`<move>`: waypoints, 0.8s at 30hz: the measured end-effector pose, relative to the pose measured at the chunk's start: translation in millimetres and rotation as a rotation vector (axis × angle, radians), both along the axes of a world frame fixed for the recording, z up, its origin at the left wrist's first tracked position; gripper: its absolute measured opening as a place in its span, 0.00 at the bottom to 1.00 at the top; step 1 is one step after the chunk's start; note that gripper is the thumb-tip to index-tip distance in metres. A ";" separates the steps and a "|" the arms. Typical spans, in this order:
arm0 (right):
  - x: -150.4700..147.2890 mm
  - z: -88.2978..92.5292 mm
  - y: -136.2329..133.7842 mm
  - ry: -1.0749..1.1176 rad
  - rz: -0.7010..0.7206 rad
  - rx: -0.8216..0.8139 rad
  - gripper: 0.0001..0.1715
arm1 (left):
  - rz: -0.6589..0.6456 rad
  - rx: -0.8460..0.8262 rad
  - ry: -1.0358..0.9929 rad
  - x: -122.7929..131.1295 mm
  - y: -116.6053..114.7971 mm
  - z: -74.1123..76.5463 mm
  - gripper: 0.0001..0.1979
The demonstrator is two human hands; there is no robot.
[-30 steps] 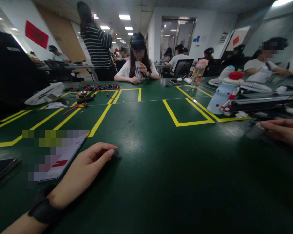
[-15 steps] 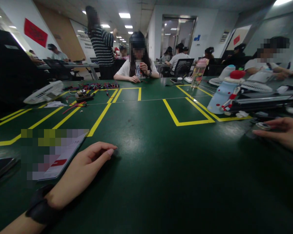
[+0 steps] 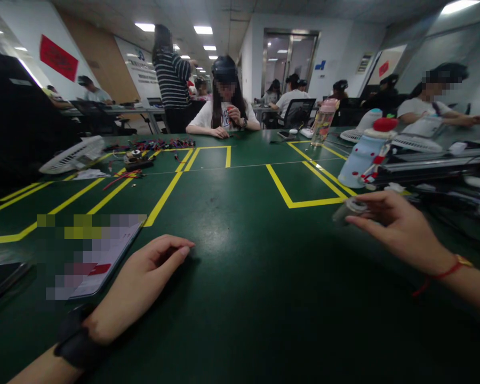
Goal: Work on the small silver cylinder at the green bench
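Observation:
My left hand (image 3: 144, 280) rests on the green table (image 3: 240, 298), fingers loosely curled, holding nothing, right beside a lit phone (image 3: 92, 256). A black band sits on that wrist. My right hand (image 3: 400, 226) hovers above the table at the right, its fingers pinched on a small round silvery part (image 3: 350, 208) that I cannot name. A red string bracelet circles the right wrist.
Yellow tape lines (image 3: 304, 200) mark boxes on the table. A pale blue bottle with a red cap (image 3: 364, 154) and a long black device (image 3: 432, 165) lie at the right. A white fan (image 3: 74, 154) and loose wires (image 3: 160, 143) are far left. A person (image 3: 224, 106) sits opposite.
My right hand has moved left and inward over the table, carrying the small round part. The left hand has stayed put.

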State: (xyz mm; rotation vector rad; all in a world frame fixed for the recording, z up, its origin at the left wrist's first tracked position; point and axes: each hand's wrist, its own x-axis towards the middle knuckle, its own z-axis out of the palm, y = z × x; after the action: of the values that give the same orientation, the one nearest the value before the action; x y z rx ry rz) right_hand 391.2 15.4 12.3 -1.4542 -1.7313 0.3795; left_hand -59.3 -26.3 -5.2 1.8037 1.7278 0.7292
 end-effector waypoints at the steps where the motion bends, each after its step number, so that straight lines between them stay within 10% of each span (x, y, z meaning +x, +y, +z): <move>1: -25.5 -1.7 -4.4 0.048 0.120 -0.018 0.29 | -0.001 0.000 -0.002 0.5 -0.3 0.5 0.16; 8: -145.4 -13.0 -21.9 0.097 0.564 -0.147 0.21 | -0.046 0.002 -0.009 -0.4 0.0 -0.3 0.14; 16: -139.6 -20.5 -13.4 0.116 0.600 -0.257 0.27 | -0.107 -0.006 -0.007 4.0 2.3 0.8 0.14; 24: -140.6 -16.7 -13.3 0.118 0.645 -0.294 0.23 | -0.339 0.211 -0.030 71.8 10.8 32.5 0.12</move>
State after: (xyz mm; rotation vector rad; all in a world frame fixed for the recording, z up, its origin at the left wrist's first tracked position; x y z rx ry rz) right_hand 250.6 2.0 -4.5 -0.9962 -2.0790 1.0749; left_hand 12.5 -15.5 27.3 2.1455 1.3159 0.8102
